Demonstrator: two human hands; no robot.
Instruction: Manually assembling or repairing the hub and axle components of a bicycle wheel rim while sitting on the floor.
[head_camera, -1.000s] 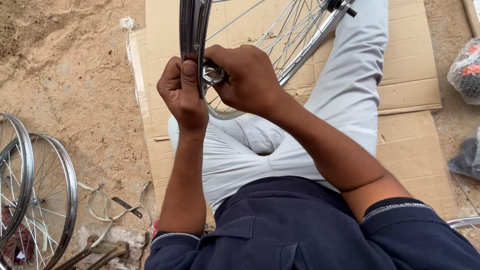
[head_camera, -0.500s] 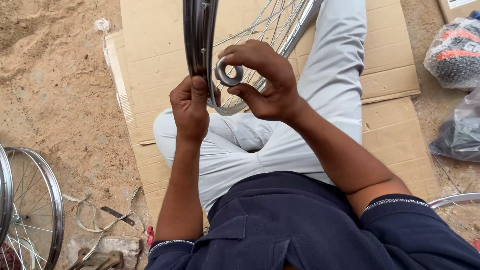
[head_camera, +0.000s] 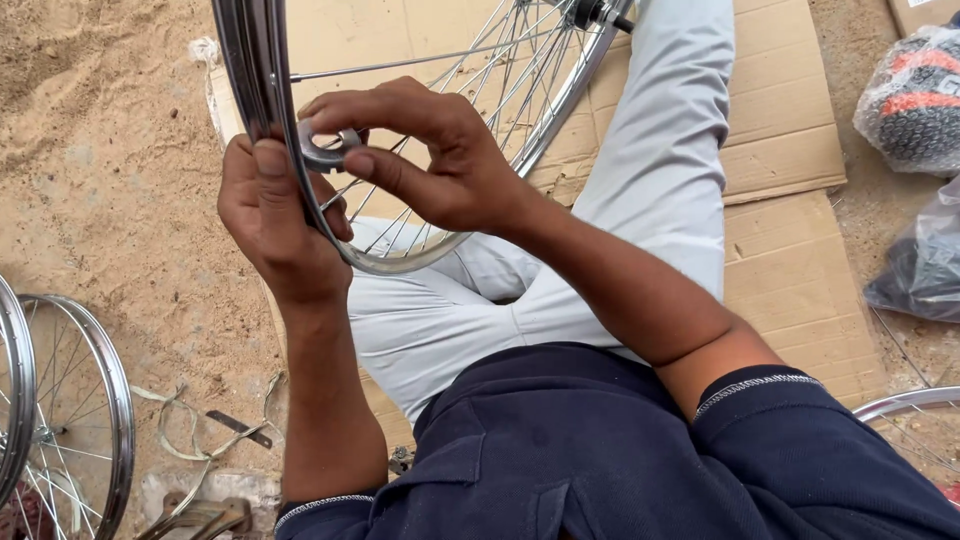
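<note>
Fingers (head_camera: 395, 110) of the right hand (head_camera: 440, 160) pinch a small metal ring tool (head_camera: 325, 150) and press it against the rim of the bicycle wheel (head_camera: 265, 90). Fingers of the left hand (head_camera: 275, 215) wrap tight around that rim, thumb on top. The wheel stands up over the person's lap, above a sheet of cardboard (head_camera: 790, 150) on the sand. The rim looks hard, stiff and shiny, so it may slip; the thin spokes (head_camera: 480, 60) could bend, so the rim is the best place to hold. More wheels (head_camera: 60, 400) lie off to the left, and bags (head_camera: 915, 95) sit on the right.
</note>
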